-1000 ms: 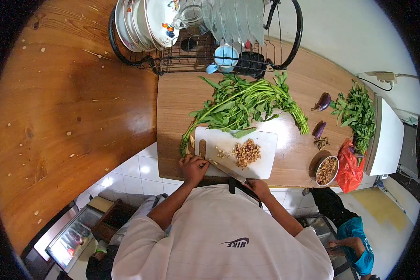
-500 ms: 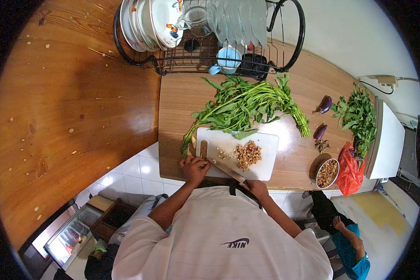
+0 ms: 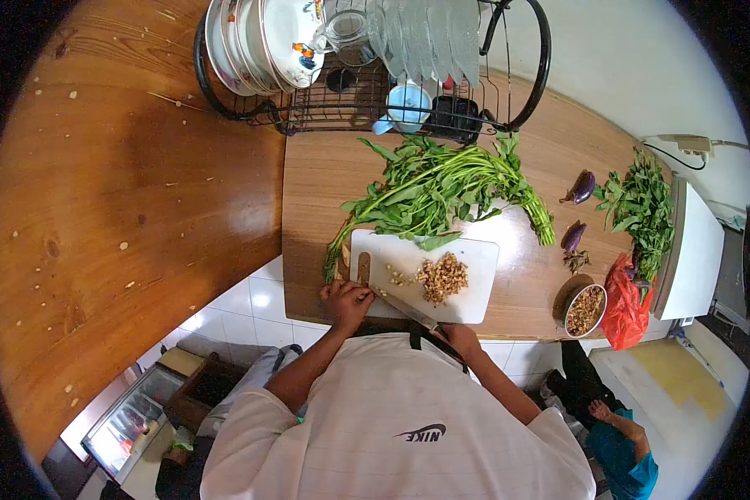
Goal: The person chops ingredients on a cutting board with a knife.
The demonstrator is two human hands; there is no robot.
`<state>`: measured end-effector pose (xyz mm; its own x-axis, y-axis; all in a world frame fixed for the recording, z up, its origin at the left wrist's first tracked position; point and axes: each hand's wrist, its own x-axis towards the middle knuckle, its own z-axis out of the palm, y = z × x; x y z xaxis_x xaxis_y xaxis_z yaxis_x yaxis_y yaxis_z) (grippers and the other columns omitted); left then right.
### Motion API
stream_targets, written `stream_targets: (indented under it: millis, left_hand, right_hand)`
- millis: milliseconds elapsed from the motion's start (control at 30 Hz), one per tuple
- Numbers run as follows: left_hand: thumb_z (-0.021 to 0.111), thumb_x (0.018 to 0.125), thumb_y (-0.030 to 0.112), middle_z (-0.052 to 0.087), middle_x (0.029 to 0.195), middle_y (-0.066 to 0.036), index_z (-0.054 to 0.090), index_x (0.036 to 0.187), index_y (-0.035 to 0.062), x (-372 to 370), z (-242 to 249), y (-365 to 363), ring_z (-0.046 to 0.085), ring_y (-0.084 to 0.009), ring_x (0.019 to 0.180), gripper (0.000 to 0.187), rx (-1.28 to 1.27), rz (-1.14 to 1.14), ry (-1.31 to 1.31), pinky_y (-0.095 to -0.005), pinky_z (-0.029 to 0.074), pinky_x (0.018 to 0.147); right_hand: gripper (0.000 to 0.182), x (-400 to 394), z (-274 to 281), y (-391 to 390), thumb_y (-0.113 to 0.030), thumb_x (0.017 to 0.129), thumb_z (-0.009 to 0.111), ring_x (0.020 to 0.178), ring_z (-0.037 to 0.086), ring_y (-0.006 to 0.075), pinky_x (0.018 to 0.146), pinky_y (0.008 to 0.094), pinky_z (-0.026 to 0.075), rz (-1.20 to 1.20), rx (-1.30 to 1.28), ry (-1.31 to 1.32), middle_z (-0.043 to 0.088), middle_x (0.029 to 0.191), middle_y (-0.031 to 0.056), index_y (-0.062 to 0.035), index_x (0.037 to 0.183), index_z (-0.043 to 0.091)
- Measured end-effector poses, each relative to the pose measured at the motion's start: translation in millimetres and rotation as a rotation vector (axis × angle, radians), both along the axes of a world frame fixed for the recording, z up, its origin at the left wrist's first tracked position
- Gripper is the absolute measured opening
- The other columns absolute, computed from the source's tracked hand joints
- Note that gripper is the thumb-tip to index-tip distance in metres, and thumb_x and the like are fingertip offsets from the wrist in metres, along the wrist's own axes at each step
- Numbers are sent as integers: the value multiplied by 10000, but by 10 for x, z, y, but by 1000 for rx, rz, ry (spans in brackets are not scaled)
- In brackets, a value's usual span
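Observation:
My right hand is wrapped round the handle of a kitchen knife, its blade slanting over the lower left of a white cutting board. Close to the blade tip, at the board's lower left corner, my left hand has its fingers drawn together; what they pinch is too small or hidden. A heap of chopped brown bits lies mid-board, with a few paler pieces beside it. Leafy green stems spread behind the board and along its left side.
A dish rack with plates and glasses stands at the back. To the right are two small eggplants, more greens, a red plastic bag and a bowl of chopped bits. Another person in a teal shirt is at lower right.
The knife and both hands stay almost in place, the blade tip a touch lower. At lower right, the other person's hand and arm have shifted slightly.

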<state>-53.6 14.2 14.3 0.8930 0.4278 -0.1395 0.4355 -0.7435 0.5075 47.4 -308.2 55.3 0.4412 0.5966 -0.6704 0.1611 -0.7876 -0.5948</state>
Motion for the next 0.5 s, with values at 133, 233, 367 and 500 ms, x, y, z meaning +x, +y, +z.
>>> stream_targets:
  millis: [133,233,367,500]
  left_hand:
    - [891,739,347,751,975,82,825,850,230,-14,-13,-16,596,-197,1094,174,-2,9,6,-507,316,1036]
    - [888,744,339,751,978,75,825,853,225,-2,33,14,602,-200,1076,170,-25,2,4,-508,312,1037]
    - [877,756,317,749,977,67,823,850,214,-1,28,3,604,-204,1067,149,-45,10,21,-506,317,1029]
    - [871,757,309,747,963,68,822,846,209,-3,14,-7,606,-205,1063,142,-89,33,-24,-504,327,1020]
  right_hand:
    - [625,9,-20,33,-627,1039,501,846,682,464,759,543,539,31,-44,19,707,852,229,-53,925,720]
    - [624,63,64,83,-627,1041,501,842,684,462,757,541,539,18,-10,28,704,844,231,-55,935,724]
    - [575,100,121,95,-579,1043,535,924,704,440,836,541,550,53,-99,108,746,949,231,-54,1029,770]
    - [575,80,46,123,-595,1040,525,927,706,437,834,541,553,114,-142,107,748,960,225,-79,1048,779]
